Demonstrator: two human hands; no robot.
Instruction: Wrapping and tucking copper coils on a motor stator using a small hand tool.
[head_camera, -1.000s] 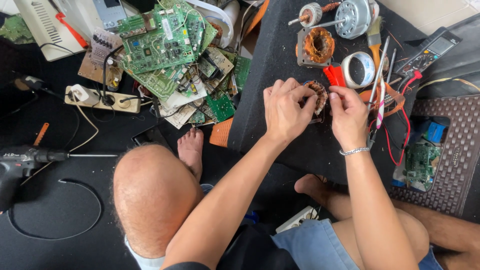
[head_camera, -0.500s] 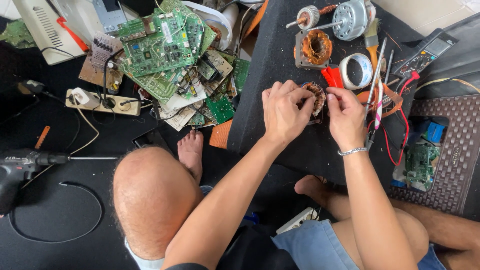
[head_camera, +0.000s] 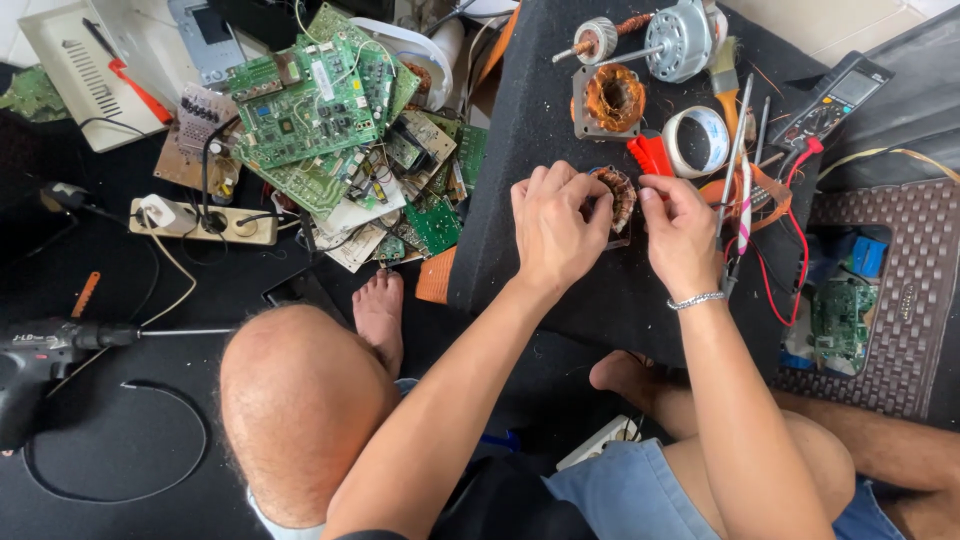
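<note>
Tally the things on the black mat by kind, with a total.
Copper-wound coils: 2, one lying free, one between the left hand and right hand
Small motors: 1
Tape rolls: 1
Multimeters: 1
Total: 5

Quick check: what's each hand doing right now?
Left hand: closed on the copper coil.
Right hand: fingers pinching the same coil's other side.

Hands (head_camera: 615, 225) now slightly lower on the copper-wound coil (head_camera: 618, 195), fingers regripped.
</note>
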